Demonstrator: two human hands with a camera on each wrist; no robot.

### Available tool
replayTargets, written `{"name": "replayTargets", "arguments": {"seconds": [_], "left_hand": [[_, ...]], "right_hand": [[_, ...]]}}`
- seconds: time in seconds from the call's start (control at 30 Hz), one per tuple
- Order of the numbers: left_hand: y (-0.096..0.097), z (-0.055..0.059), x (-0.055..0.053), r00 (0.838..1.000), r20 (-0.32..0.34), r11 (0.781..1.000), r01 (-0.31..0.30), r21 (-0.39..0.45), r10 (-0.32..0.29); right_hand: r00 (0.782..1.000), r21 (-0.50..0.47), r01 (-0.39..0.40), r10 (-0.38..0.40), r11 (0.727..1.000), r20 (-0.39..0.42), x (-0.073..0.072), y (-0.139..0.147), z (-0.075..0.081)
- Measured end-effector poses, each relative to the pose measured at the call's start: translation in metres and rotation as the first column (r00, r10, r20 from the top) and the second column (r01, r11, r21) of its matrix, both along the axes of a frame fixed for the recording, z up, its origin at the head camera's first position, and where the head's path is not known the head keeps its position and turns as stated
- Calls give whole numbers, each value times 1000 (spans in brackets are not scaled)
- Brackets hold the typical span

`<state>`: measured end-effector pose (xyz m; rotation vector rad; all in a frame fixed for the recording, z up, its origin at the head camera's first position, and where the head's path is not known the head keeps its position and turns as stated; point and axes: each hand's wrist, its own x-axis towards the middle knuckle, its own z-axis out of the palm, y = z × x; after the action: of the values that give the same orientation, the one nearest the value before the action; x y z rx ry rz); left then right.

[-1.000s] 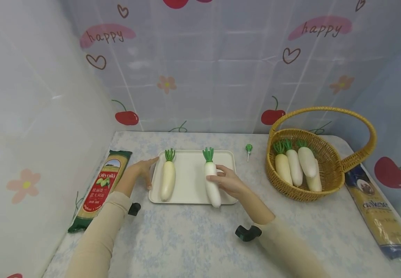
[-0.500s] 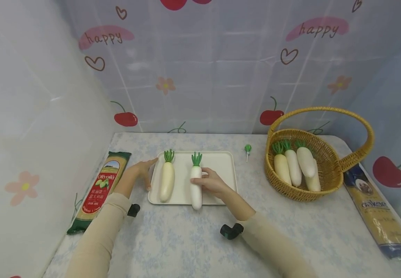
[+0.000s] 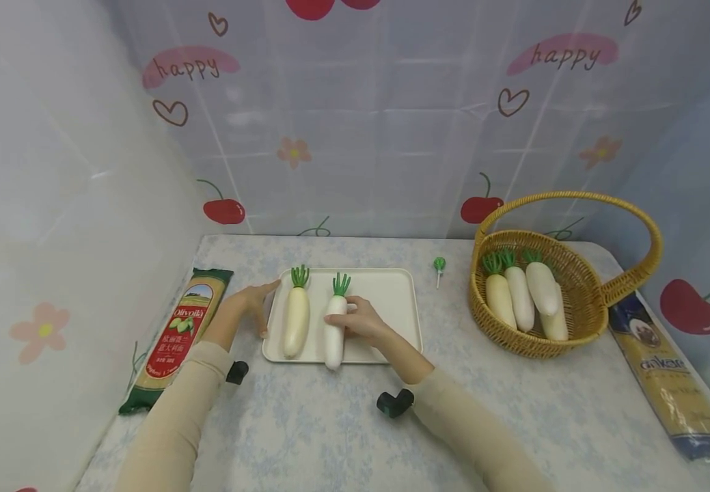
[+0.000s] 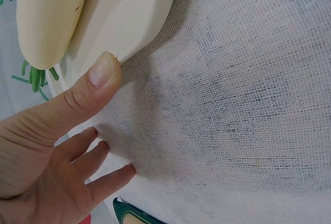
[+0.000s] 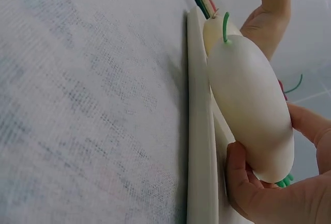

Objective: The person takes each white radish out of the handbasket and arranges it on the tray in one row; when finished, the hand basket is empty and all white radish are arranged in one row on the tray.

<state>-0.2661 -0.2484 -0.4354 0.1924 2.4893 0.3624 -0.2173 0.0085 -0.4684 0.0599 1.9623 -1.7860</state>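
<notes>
My right hand [image 3: 363, 321] grips a white radish [image 3: 333, 342] with green leaf stubs, thumb on one side and fingers on the other, over the middle of a white tray [image 3: 385, 287]. In the right wrist view the radish [image 5: 251, 100] hangs close over the tray's rim [image 5: 201, 131]. A yellowish radish [image 3: 296, 321] lies along the tray's left side. My left hand [image 3: 249, 304] is at the tray's left edge, fingers spread and holding nothing. From the left wrist, its thumb [image 4: 98, 81] shows right at the tray's rim [image 4: 155, 22].
A wicker basket [image 3: 514, 342] holding several radishes stands at the right. Behind it lies a blue and gold packet [image 3: 668, 376]. An Olivoilà pasta packet [image 3: 176, 335] lies on the left. A small green-topped stick [image 3: 439, 266] is beyond the tray's right corner.
My right hand has carried the white radish leftward across the tray, nearer the yellowish one. The left hand has stayed at the tray's left edge.
</notes>
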Motion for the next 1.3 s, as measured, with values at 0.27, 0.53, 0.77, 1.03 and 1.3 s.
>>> {"name": "replayTargets", "arguments": {"seconds": [0.27,0.53,0.77,1.03,1.3], "left_hand": [[1,0,-1,1000,5,1000,-3,-3,3],[1,-1,-2,1000,-1,1000,1,-8,-1],[1,-3,-3,1000,-8,1000,-4,-19,4],[0,-5,-3,1000,-15,1000,-4,-22,3],[0,-6,-4,1000,-11,1000,-13,-16,13]], "right_hand": [[999,18,17,-17,1000,-40,-5,-11,-3],[996,160,37,-23,986,-87,-8,-23,2],[992,306,46,-7,951,-125,-11,-32,4],[991,367,54,-5,929,-133,-12,-37,7],[986,374,68,-4,925,-169,-12,-39,5]]}}
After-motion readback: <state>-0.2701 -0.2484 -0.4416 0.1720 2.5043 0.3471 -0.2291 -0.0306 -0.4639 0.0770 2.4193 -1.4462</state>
